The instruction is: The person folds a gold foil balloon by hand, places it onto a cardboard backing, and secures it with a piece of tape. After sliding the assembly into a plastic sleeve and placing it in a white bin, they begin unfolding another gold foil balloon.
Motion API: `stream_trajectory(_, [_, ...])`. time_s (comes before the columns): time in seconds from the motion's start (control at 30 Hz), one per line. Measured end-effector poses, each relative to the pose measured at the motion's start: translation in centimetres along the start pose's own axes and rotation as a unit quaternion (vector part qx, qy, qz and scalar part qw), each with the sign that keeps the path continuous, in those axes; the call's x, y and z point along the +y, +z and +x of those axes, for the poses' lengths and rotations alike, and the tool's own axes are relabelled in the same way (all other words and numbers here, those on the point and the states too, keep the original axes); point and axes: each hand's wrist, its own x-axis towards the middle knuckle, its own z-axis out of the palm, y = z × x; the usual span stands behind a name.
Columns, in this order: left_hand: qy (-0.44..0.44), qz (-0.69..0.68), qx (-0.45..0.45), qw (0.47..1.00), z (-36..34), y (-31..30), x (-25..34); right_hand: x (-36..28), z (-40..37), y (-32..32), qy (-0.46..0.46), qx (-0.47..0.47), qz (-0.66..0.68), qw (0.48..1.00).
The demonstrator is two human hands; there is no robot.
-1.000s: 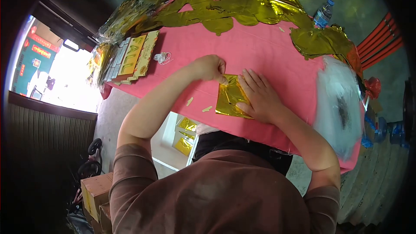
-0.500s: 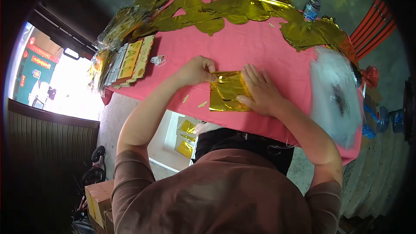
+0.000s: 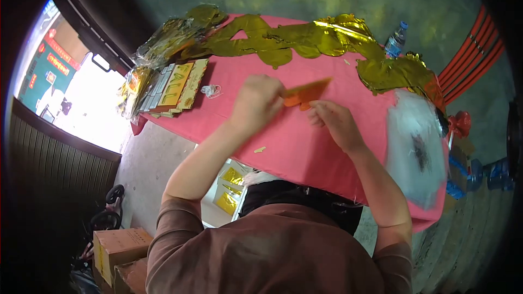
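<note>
A folded gold foil piece [image 3: 308, 91], its underside looking orange, is raised over the pink cloth and seen nearly edge-on. My left hand [image 3: 259, 100] is closed around its left end. At its lower right edge, my right hand [image 3: 332, 122] has its fingers bent together in a pinch; whether they grip the foil is unclear. A small pale strip [image 3: 260, 149] lies on the cloth below my left hand.
Flat gold foil shapes [image 3: 275, 43] line the far edge of the pink table [image 3: 229, 111]. Printed cards [image 3: 177, 84] and white string [image 3: 211, 91] lie left. Clear plastic bags [image 3: 417, 149] are at the right, a water bottle [image 3: 396, 41] at the far right corner.
The foil was flat on the cloth and is now lifted and tilted. My right hand, spread flat on it before, has its fingers drawn together. The whole view has shifted slightly.
</note>
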Motion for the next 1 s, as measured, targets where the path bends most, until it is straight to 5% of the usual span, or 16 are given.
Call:
stream_trajectory(0.03, [0.016,0.082,-0.103,0.991,0.2,0.5,1.1,0.1,0.8,0.2,0.083,-0.017,0.169,0.982])
stream_trajectory(0.07, [0.026,0.165,-0.205,0.964,0.5,0.6,2.3,0.2,1.2,0.5,0.079,-0.03,0.165,0.983])
stream_trajectory(0.13, [0.174,0.023,-0.006,0.984,-0.9,2.1,2.7,0.6,1.1,1.2,0.099,-0.046,0.248,0.963])
stream_trajectory(0.37, [0.203,0.025,-0.056,0.977,-2.9,2.4,2.9,1.2,0.0,2.6,0.191,-0.008,0.295,0.936])
stream_trajectory(0.43, [0.123,-0.086,-0.138,0.979,-3.4,2.1,2.6,2.3,-0.1,2.9,0.207,-0.012,0.316,0.926])
stream_trajectory(0.53, [0.066,-0.155,-0.145,0.975,-4.2,0.6,1.5,2.5,-0.1,2.6,0.229,-0.032,0.297,0.926])
stream_trajectory(0.63, [-0.08,0.014,-0.143,0.986,-4.3,-3.4,-3.3,3.2,0.1,2.2,0.212,-0.031,0.312,0.926])
stream_trajectory(0.77, [-0.305,0.248,-0.161,0.905,-6.4,-6.7,-13.9,3.6,0.4,2.0,0.21,-0.025,0.314,0.926])
stream_trajectory(0.9, [-0.334,0.25,-0.222,0.881,-6.4,-7.2,-19.0,3.5,0.5,2.1,0.219,-0.017,0.309,0.925])
stream_trajectory(0.97, [-0.252,0.199,-0.213,0.923,-6.0,-7.3,-21.1,3.5,0.3,2.2,0.213,-0.014,0.304,0.928])
stream_trajectory(1.0, [-0.307,0.174,-0.27,0.896,-5.2,-7.4,-22.0,3.5,0.3,2.3,0.214,-0.011,0.299,0.93])
